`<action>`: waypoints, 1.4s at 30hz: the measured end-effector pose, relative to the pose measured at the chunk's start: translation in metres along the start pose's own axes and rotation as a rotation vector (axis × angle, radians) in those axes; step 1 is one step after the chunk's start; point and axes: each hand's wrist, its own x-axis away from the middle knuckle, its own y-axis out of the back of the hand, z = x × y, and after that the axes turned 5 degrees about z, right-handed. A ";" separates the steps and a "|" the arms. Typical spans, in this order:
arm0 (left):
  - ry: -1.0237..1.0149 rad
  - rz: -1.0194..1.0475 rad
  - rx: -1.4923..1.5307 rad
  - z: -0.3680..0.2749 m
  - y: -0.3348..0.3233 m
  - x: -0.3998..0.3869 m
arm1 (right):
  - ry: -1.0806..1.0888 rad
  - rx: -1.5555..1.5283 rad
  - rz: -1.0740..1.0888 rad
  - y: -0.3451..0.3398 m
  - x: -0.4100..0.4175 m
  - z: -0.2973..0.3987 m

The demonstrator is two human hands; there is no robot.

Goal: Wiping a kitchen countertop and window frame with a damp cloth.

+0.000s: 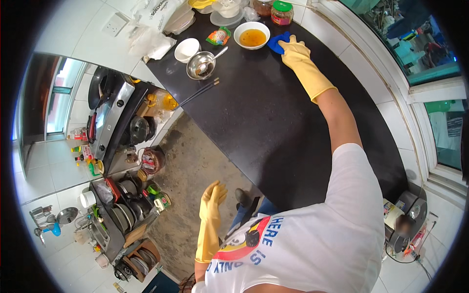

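Observation:
My right hand (296,53), in a yellow rubber glove, presses on a blue cloth (279,42) at the far part of the dark countertop (256,121). Just left of the cloth is a white bowl of orange-brown liquid (253,36). Further left lie a small orange and green packet (219,36), a white bowl (187,50) and a steel bowl (201,65) with a spoon in it. Dark chopsticks (198,93) rest by the counter's left edge. My left hand (214,192), also gloved, hangs over the floor beside the counter, its fingers loosely bent, holding nothing visible.
Glass jars (282,13) and stacked plastic containers (227,18) stand at the counter's far end, near a white plastic bag (154,40). A gas stove (113,121) and a dish rack with plates (122,216) are at the left. A window (414,40) borders the right.

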 end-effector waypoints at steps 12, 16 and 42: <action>-0.052 0.116 -0.039 -0.011 0.036 -0.002 | 0.089 -0.024 0.013 -0.017 0.113 0.100; -0.097 0.164 -0.064 -0.022 0.066 -0.011 | 0.123 -0.072 0.058 -0.022 0.165 0.156; -0.343 0.666 -0.482 -0.077 0.095 -0.081 | -0.267 -2.304 0.028 -0.009 0.439 0.146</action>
